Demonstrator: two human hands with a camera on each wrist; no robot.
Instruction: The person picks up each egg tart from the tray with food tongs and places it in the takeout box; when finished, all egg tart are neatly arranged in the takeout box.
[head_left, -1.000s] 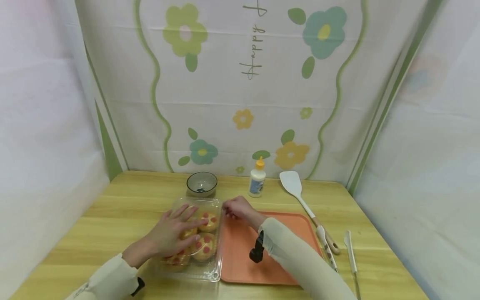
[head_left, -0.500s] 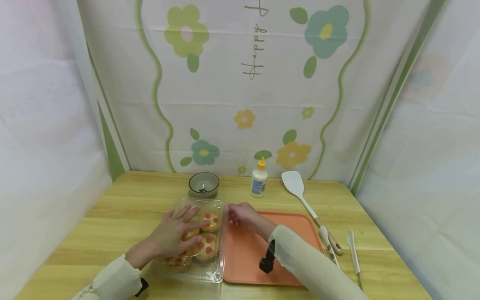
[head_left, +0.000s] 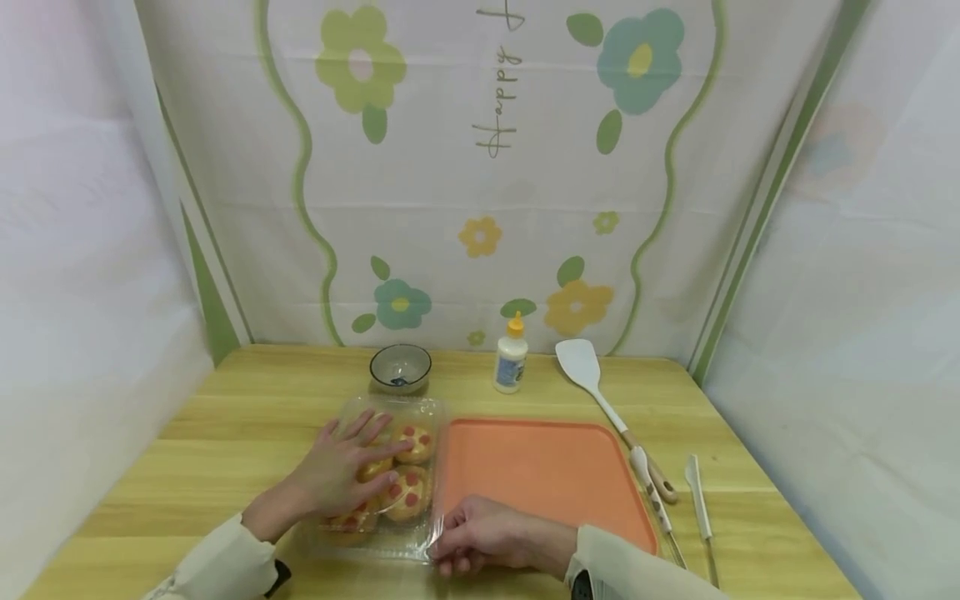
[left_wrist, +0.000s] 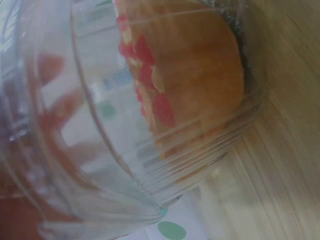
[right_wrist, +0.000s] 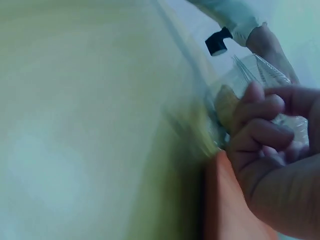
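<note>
A clear plastic clamshell container (head_left: 393,546) lies on the table with several round buns (head_left: 408,493) inside, topped with red pieces. My left hand (head_left: 337,471) rests flat on its lid, fingers spread. Down at the near right corner, my right hand (head_left: 483,533) pinches the container's rim with curled fingers. The left wrist view looks through the container's side at one bun (left_wrist: 195,75), with blurred left fingers (left_wrist: 65,107) behind the plastic. In the right wrist view the curled right hand (right_wrist: 270,145) covers part of the container.
An orange tray (head_left: 540,467) lies against the container's right side. Behind stand a small glass bowl (head_left: 401,367) and a white squeeze bottle (head_left: 511,362) with a yellow cap. To the right lie a white spatula (head_left: 581,367) and white-tipped tongs (head_left: 652,492).
My right hand has moved from the container's far right corner along its right edge to the near right corner. The left hand has stayed on the lid.
</note>
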